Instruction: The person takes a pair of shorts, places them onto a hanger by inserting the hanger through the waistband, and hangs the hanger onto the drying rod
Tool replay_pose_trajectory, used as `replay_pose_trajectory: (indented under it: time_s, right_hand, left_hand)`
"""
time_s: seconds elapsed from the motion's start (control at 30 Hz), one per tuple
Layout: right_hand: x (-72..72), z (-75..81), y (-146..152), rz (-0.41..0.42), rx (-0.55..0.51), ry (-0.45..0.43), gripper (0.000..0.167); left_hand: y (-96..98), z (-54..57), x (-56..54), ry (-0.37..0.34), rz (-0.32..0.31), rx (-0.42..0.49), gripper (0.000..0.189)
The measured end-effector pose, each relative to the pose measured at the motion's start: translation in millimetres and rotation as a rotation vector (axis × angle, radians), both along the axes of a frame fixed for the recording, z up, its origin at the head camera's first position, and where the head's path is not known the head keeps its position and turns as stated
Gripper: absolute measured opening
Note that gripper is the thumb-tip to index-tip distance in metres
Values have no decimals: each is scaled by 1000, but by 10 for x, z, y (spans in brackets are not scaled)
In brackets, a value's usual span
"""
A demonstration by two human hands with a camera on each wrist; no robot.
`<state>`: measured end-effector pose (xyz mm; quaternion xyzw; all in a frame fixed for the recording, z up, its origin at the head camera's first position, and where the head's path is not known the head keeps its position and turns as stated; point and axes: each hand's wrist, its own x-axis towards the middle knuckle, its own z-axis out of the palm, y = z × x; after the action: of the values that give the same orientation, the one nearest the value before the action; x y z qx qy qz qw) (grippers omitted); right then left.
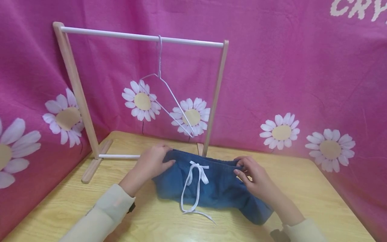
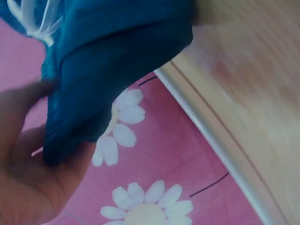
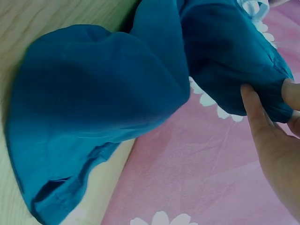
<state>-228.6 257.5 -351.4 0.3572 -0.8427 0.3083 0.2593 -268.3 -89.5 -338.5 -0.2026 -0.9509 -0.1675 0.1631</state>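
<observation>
A pair of blue drawstring shorts (image 1: 217, 188) is held up by its waistband above the table, the lower part drooping toward the tabletop. A white drawstring (image 1: 198, 168) is tied in a bow at the front, its ends dangling. My left hand (image 1: 152, 161) pinches the waistband at its left end, thumb in front; the left wrist view shows the same grip on the shorts (image 2: 117, 56). At the waistband's other end my right hand (image 1: 255, 174) pinches the fabric. One leg of the shorts (image 3: 93, 93) hangs large in the right wrist view.
Behind the shorts stands a wooden rack (image 1: 78, 94) with a white top rod (image 1: 121, 33). A bare wire hanger (image 1: 172, 94) hangs from the rod, turned at an angle. The wooden table (image 1: 302, 195) meets a pink flowered cloth (image 1: 272, 74) at the back and sides.
</observation>
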Motion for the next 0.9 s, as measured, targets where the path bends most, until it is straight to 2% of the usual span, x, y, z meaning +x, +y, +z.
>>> replay_pose_trajectory:
  time_s: [0.13, 0.3, 0.43, 0.5, 0.57, 0.67, 0.77, 0.9]
  right_hand:
    - [13, -33, 10, -23, 11, -29, 21]
    - [20, -56, 16, -71, 7, -41, 20]
    - [22, -63, -2, -101, -5, -59, 20]
    - [19, -63, -11, -104, -15, -66, 21]
    - [14, -60, -19, -104, -24, -73, 21]
    - [8, -53, -27, -114, -30, -83, 21]
    - [8, -43, -29, -137, -30, -84, 20]
    - [12, -28, -37, -136, -36, -86, 20]
  left_hand:
    - [3, -45, -3, -102, -30, 69, 32]
    - [-4, -68, 30, -173, -70, 135, 47]
    - [2, -69, 85, -280, -96, 125, 41]
    - [14, -67, 113, -336, -87, 114, 33]
    - [30, -69, 134, -362, -64, 97, 24]
    - [42, -82, 138, -343, -32, 80, 32]
    - [28, -83, 119, -265, -14, 59, 46]
    - [-29, -49, 52, -180, 19, 75, 52]
